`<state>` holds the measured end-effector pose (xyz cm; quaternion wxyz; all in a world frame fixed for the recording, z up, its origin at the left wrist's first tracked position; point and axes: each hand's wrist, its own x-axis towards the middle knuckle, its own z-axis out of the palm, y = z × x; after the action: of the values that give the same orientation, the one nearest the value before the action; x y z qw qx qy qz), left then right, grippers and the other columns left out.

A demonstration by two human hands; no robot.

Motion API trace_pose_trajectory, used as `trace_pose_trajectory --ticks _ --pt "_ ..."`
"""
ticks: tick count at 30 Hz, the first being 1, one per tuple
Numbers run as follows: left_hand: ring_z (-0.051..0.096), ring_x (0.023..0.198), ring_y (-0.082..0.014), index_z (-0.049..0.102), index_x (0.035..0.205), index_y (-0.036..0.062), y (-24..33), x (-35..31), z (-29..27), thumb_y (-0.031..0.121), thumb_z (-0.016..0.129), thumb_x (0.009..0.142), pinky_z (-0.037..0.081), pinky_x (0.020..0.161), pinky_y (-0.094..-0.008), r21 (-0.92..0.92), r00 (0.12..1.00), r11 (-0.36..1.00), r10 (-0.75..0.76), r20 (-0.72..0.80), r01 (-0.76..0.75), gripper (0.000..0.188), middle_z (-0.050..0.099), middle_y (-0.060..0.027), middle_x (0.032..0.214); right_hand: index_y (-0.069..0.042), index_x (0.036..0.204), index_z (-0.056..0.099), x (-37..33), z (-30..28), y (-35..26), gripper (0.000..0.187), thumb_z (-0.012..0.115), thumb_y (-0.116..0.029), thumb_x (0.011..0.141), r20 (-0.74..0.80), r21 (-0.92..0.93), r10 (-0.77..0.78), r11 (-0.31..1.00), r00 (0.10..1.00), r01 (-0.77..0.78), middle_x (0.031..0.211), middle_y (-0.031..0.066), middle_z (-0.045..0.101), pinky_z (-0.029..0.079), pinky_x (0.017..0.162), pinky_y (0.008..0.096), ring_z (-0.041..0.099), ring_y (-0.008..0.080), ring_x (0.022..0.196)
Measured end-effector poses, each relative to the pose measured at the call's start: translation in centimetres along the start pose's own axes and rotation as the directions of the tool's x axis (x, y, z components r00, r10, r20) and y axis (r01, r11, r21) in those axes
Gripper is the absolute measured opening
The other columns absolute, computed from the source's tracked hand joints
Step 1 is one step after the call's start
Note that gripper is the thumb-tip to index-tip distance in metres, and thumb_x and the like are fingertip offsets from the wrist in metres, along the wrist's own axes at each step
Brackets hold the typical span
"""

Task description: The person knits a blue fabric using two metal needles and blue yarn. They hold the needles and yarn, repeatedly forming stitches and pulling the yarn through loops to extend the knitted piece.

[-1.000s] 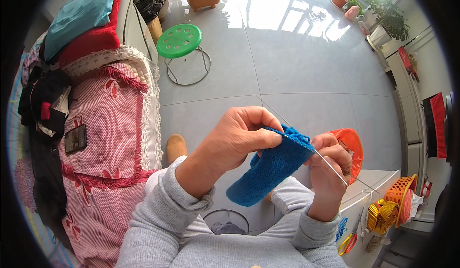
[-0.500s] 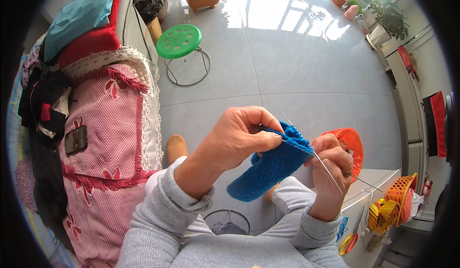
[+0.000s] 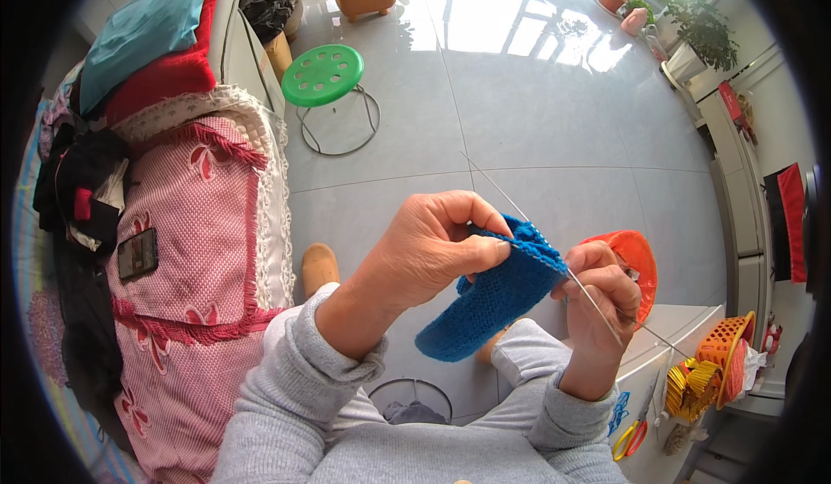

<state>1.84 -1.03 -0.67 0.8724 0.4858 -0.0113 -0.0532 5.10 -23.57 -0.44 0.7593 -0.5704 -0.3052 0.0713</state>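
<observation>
A blue piece of knitting (image 3: 489, 311), shaped like a sock or slipper, hangs between my two hands above my lap. My left hand (image 3: 437, 242) pinches its upper edge between thumb and fingers. At the right end of that edge, my right hand (image 3: 602, 293) is closed round thin metal knitting needles (image 3: 597, 309). One needle slants up past the far edge of the knitting; other needle ends stick out below and to the right of my right hand. The stitches under my left fingertips are hidden.
A green stool (image 3: 324, 75) stands on the tiled floor, ahead and left. At left is a couch with a pink cover (image 3: 186, 224) and a phone (image 3: 138, 254). By my right knee a white table (image 3: 649, 380) holds scissors (image 3: 630, 439) and an orange basket (image 3: 725, 345).
The knitting has shifted slightly to the right and its hanging end has swung a little. The needles have moved slightly in my right hand. My left hand keeps its pinch.
</observation>
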Motion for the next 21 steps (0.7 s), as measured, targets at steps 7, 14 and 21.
trace_pose_trajectory --ticks 7,14,21 --pt "0.060 0.062 -0.0047 0.065 0.093 -0.0031 0.04 -0.08 -0.11 0.003 0.068 0.082 0.049 0.054 -0.0173 0.045 1.000 0.999 -0.007 -0.012 0.008 0.013 0.065 -0.0033 0.075 0.006 0.086 0.064 0.07 0.12 -0.17 0.009 0.056 0.002 0.086 0.009 -0.034 -0.012 0.999 1.000 0.012 0.099 0.0171 0.057 0.051 0.076 0.0314 0.062 0.0193 0.079" --pt "0.061 0.064 -0.0062 0.064 0.094 -0.0029 -0.07 0.01 -0.10 0.004 0.069 0.082 0.050 0.055 -0.0183 0.012 1.000 1.000 0.000 -0.025 0.000 0.015 0.066 -0.0050 0.078 0.006 0.086 0.065 0.01 0.44 -0.14 0.008 0.058 0.001 0.086 -0.005 -0.148 -0.053 0.988 0.999 0.052 0.096 0.0161 0.058 0.052 0.074 0.0311 0.062 0.0192 0.078" --pt "0.061 0.065 -0.0073 0.064 0.095 -0.0033 -0.03 0.01 -0.03 0.005 0.069 0.082 0.050 0.055 -0.0191 -0.020 0.999 0.999 -0.046 -0.026 0.046 0.016 0.066 -0.0055 0.079 0.006 0.086 0.064 0.02 0.06 0.10 0.009 0.057 0.001 0.087 -0.005 -0.059 -0.023 0.998 1.000 0.022 0.097 0.0163 0.059 0.051 0.072 0.0307 0.062 0.0185 0.077"
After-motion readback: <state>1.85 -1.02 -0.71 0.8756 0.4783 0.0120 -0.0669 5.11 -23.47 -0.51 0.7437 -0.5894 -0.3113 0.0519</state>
